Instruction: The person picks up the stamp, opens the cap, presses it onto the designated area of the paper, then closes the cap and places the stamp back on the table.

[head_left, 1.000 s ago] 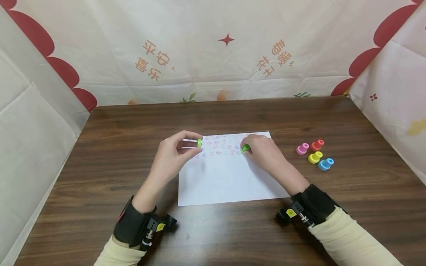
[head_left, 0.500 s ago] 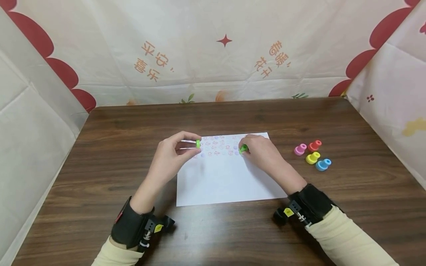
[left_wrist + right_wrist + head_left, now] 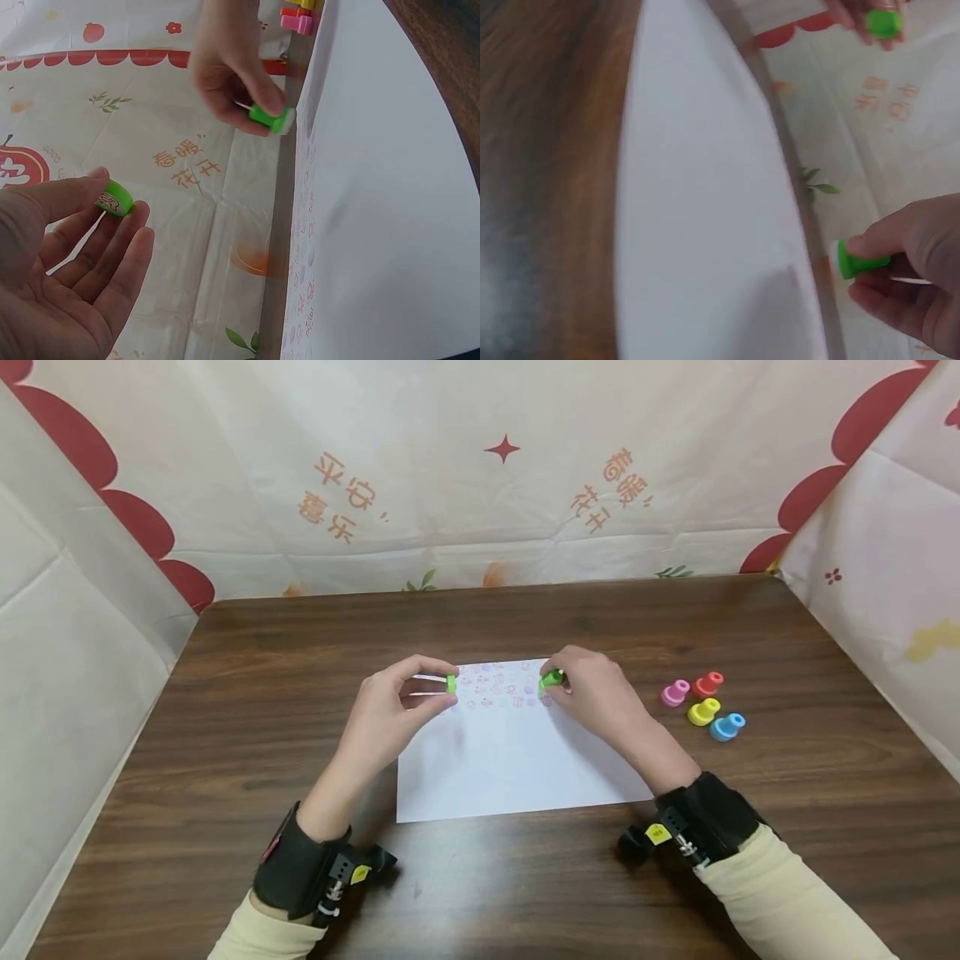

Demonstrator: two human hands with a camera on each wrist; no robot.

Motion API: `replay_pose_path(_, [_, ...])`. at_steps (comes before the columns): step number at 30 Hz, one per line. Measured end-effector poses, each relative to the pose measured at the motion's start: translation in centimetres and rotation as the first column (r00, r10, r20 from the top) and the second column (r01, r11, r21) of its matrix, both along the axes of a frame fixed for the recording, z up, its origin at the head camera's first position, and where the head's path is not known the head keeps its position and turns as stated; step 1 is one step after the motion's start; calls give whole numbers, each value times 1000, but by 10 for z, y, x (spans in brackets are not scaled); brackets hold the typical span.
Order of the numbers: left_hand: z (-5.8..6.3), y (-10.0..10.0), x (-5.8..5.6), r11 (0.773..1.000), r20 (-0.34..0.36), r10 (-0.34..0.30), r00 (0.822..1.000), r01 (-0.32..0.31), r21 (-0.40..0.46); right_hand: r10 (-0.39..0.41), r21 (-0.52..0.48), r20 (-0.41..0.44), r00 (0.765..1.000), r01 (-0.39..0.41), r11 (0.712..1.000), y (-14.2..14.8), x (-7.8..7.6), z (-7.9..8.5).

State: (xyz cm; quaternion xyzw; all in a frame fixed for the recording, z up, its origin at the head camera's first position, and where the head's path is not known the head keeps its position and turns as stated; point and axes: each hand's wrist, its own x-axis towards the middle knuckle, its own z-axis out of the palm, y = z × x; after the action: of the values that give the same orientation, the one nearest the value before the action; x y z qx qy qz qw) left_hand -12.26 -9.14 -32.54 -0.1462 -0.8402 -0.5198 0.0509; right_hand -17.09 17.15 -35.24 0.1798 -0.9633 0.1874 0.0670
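Observation:
My left hand (image 3: 378, 706) pinches a small green stamp cap (image 3: 115, 199) between thumb and fingertips, over the left part of a white paper sheet (image 3: 510, 764). A printed pattern shows on the cap's flat end. My right hand (image 3: 597, 697) grips a green toy stamp (image 3: 861, 260) by its body, its pale stamping end facing the sheet. In the right wrist view that end is apart from the paper. Rows of small pink and purple prints (image 3: 497, 687) run along the sheet's far part, some hidden behind the right hand.
Right of the sheet, a pink stamp (image 3: 675, 693), a red stamp (image 3: 708, 684), a yellow stamp (image 3: 704, 712) and a blue stamp (image 3: 727, 727) stand grouped on the brown wooden table (image 3: 225, 760). A patterned cloth (image 3: 450, 468) hangs behind the table.
My right hand has lifted the green stamp up and slightly away from the paper; a print shows beneath it. My left hand stays nearly still with the cap.

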Motion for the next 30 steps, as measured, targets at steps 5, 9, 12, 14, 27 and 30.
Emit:
replay_pose_path(5, [0,1,0,1000,-8,0,1000,0,8,-41,-202,-60,997,28,979,3,3,13])
replay_pose_path(9, [0,4,-1,1000,-3,-11,1000,11,22,-45,-328,-120,992,3,945,3,6,17])
replay_pose_path(12, [0,6,-1,999,-1,-21,1000,21,30,-55,-395,-124,991,1,919,1,9,19])
replay_pose_path(14, [-1,8,-2,999,-1,-24,1000,24,31,-66,-430,-100,993,16,903,1,12,19])
replay_pose_path(27, [-1,17,-2,998,-20,-36,999,37,49,-63,-588,67,996,90,804,-10,29,20])
replay_pose_path(30, [-1,19,-2,998,-25,-34,999,35,44,-33,-624,87,996,81,777,-13,32,19])
